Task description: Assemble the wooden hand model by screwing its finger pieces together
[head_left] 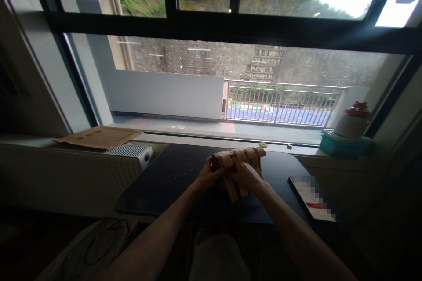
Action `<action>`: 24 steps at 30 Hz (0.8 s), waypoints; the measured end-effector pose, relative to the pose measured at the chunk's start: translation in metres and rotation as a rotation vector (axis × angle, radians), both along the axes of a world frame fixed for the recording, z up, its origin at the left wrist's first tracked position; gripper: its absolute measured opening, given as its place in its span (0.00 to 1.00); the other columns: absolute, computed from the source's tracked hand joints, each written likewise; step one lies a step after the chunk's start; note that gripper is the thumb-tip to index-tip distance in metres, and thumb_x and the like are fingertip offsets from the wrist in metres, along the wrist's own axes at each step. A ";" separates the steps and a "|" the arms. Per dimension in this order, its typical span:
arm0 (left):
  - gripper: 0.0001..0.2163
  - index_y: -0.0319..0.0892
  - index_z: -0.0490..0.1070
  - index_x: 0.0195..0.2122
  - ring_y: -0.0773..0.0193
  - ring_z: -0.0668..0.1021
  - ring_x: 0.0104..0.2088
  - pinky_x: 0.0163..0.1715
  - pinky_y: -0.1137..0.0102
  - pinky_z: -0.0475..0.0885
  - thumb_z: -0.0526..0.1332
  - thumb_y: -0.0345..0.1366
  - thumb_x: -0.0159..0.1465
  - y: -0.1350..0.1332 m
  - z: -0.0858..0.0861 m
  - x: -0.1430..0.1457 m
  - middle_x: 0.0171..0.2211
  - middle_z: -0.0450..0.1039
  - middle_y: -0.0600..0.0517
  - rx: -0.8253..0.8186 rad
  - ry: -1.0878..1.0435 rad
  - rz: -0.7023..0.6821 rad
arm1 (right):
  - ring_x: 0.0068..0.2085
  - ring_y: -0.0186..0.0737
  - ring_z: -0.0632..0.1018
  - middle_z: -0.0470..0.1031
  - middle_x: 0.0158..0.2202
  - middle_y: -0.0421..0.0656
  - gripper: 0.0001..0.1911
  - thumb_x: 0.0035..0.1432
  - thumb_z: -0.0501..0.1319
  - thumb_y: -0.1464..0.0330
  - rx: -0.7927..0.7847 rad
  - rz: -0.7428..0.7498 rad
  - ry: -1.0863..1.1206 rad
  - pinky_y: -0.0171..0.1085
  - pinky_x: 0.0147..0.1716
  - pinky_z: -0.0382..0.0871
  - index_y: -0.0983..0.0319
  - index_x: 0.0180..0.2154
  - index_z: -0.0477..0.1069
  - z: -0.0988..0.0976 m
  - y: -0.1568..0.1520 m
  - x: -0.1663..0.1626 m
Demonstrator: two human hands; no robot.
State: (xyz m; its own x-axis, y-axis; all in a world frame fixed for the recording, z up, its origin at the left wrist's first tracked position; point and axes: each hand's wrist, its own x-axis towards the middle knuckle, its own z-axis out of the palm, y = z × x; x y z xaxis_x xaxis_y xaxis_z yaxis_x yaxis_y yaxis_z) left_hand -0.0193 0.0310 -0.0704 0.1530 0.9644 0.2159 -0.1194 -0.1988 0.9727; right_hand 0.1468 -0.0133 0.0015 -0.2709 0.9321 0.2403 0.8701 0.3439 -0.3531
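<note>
Over the dark table (158, 184), both of my hands hold a tan object with a row of curved strips along its top (242, 154). Two flat strips hang from its near side toward me. I cannot make out whether it is wood or cardboard. Around its left end, my left hand (209, 175) is closed, the thumb on the near side. My right hand (247, 174) presses on the front of the strips, its fingers partly hidden behind the wrist and the object.
A white card-like sheet or device (313, 199) lies at the table's right edge. A brown paper envelope (99, 137) rests on the radiator (130, 151) at left. On the sill stand a teal box (343, 144) and a roll of tape (263, 145). Small crumbs dot the table.
</note>
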 end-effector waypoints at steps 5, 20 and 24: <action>0.32 0.40 0.63 0.50 0.53 0.77 0.44 0.42 0.62 0.73 0.72 0.43 0.46 0.002 0.006 -0.001 0.42 0.74 0.47 0.014 0.054 -0.023 | 0.34 0.43 0.76 0.78 0.33 0.47 0.11 0.54 0.59 0.68 -0.037 -0.007 0.060 0.34 0.29 0.60 0.65 0.39 0.74 -0.004 -0.006 0.010; 0.35 0.39 0.65 0.48 0.50 0.75 0.46 0.43 0.62 0.74 0.75 0.37 0.38 -0.010 0.032 0.007 0.42 0.74 0.47 -0.066 0.127 0.025 | 0.50 0.45 0.75 0.74 0.51 0.51 0.24 0.60 0.49 0.71 -0.133 -0.181 0.432 0.38 0.46 0.67 0.65 0.58 0.63 -0.067 -0.097 0.024; 0.34 0.41 0.66 0.47 0.52 0.76 0.43 0.42 0.63 0.74 0.75 0.39 0.39 -0.016 0.038 0.008 0.39 0.75 0.49 -0.087 0.146 0.025 | 0.50 0.45 0.75 0.75 0.49 0.52 0.20 0.60 0.48 0.72 -0.038 -0.200 0.472 0.37 0.47 0.66 0.67 0.51 0.69 -0.074 -0.090 0.009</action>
